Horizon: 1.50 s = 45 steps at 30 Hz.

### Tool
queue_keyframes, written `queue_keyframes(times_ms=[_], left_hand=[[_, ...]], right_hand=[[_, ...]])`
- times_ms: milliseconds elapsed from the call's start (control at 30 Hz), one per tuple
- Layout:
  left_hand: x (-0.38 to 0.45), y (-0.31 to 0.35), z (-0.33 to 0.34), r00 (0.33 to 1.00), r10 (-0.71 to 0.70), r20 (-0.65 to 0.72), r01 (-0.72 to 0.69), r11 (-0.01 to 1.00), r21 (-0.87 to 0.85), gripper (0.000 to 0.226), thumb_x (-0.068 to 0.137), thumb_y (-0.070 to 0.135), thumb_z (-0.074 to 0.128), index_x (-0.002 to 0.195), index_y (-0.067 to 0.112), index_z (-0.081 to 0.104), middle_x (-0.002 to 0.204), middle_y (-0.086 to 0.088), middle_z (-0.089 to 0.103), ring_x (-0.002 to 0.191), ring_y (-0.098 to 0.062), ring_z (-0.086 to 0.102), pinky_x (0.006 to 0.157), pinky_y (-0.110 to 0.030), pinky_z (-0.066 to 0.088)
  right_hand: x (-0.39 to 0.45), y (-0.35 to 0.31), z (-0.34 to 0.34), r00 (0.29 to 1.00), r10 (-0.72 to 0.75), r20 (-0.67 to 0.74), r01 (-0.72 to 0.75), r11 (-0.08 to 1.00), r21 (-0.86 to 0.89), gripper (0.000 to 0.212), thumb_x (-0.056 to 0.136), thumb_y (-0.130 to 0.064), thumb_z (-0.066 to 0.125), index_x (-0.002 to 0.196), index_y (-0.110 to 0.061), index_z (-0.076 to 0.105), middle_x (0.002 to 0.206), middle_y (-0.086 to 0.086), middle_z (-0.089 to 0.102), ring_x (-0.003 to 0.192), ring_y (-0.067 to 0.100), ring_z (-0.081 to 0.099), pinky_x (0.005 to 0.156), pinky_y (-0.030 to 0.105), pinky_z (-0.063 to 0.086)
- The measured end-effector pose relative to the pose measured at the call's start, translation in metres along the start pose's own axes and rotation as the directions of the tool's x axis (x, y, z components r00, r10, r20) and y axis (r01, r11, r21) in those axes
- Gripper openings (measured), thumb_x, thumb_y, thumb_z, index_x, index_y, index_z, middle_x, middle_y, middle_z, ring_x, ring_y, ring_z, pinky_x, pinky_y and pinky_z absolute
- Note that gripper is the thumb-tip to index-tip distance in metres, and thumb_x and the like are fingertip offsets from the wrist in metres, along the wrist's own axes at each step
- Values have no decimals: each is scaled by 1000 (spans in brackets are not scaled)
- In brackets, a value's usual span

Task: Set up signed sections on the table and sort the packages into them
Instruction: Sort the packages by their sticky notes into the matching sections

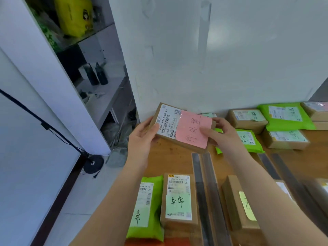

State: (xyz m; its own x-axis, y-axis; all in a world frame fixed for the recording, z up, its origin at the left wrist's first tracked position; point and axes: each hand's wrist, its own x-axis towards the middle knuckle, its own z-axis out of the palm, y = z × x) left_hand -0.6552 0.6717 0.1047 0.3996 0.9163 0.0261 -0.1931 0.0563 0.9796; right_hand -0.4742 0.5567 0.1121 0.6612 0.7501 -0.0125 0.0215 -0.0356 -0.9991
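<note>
I hold a brown cardboard package (168, 125) above the far left of the wooden table (170, 160). It carries a white shipping label and a pink handwritten note (192, 130). My left hand (142, 137) grips its left end. My right hand (223, 134) grips its right end, thumb pressed on the pink note. Dark strips (205, 192) lie along the table as dividers. Near me lie a green mailer (147, 208) and a brown box (179, 197), both with pale green notes. Right of the strips sits a brown box with a yellow note (237, 205).
More green mailers (285, 116) and brown boxes (246, 118) with notes fill the far right by the white wall. A second pair of dark strips (273, 167) runs on the right. Left of the table are open shelves with bottles (97, 75) and a round black stand base (93, 163) on the floor.
</note>
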Motion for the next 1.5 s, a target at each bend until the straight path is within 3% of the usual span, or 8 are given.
queue_keyframes(times_ms=[267, 433, 633, 767, 900, 1100, 1267, 1500], left_hand=[[-53, 33, -42, 999, -45, 22, 48, 982, -183, 39, 87, 24, 60, 124, 16, 53, 114, -10, 65, 96, -15, 63, 81, -32, 49], [-91, 34, -65, 985, 22, 171, 16, 976, -219, 51, 79, 21, 65, 127, 19, 47, 118, -3, 64, 101, -13, 64, 74, -27, 54], [-134, 22, -76, 950, 14, 312, 38, 986, -161, 70, 76, 17, 70, 137, 28, 38, 130, 0, 58, 110, -20, 62, 84, -47, 54], [-155, 17, -79, 935, -36, 354, 99, 982, -162, 69, 71, 30, 69, 134, 32, 42, 125, 2, 61, 104, -17, 65, 73, -35, 57], [-175, 11, -72, 913, -104, 393, 152, 984, -94, 46, 79, 26, 67, 118, 45, 50, 115, 11, 66, 96, -9, 67, 68, -33, 54], [-201, 16, -46, 873, -134, 469, 186, 980, -65, 31, 87, 27, 60, 107, 49, 53, 107, 12, 68, 93, -8, 67, 63, -28, 53], [-224, 16, -14, 852, -168, 496, 216, 975, -41, 38, 88, 30, 57, 124, 38, 50, 113, 5, 67, 90, -8, 67, 62, -29, 52], [-271, 3, 55, 821, -217, 528, 244, 970, 19, 28, 79, 47, 59, 107, 48, 54, 100, 9, 71, 81, -8, 69, 57, -22, 49]], right_hand=[[-95, -22, 32, 989, 17, 146, -33, 994, 108, 23, 78, -16, 70, 100, -24, 69, 96, 1, 74, 89, 15, 69, 72, 25, 57], [-154, -15, 70, 999, 24, 32, -31, 968, 250, 19, 82, -8, 64, 98, -16, 71, 93, 5, 74, 86, 19, 69, 68, 24, 56], [-215, 0, 91, 991, 14, -133, 16, 976, 217, 39, 79, -17, 69, 118, -17, 63, 97, 2, 74, 95, 20, 68, 83, 32, 54], [-251, 10, 85, 979, 34, -201, -5, 990, 141, 39, 78, -26, 71, 116, -26, 64, 101, -4, 72, 100, 17, 66, 88, 35, 51], [-281, 15, 76, 966, 72, -250, -31, 986, 165, 29, 79, -29, 70, 107, -36, 66, 91, -10, 74, 87, 6, 69, 63, 18, 55], [-307, 9, 50, 921, 83, -380, -23, 987, 161, 16, 81, -34, 66, 91, -45, 61, 75, -18, 72, 75, 1, 69, 52, 16, 52], [-324, 8, 16, 900, 89, -426, -30, 989, 142, 19, 82, -34, 65, 99, -43, 62, 85, -12, 73, 85, 11, 69, 71, 28, 58], [-355, 10, -62, 875, 111, -471, -41, 987, 157, 12, 84, -35, 63, 92, -44, 64, 82, -13, 73, 85, 10, 69, 69, 25, 55]])
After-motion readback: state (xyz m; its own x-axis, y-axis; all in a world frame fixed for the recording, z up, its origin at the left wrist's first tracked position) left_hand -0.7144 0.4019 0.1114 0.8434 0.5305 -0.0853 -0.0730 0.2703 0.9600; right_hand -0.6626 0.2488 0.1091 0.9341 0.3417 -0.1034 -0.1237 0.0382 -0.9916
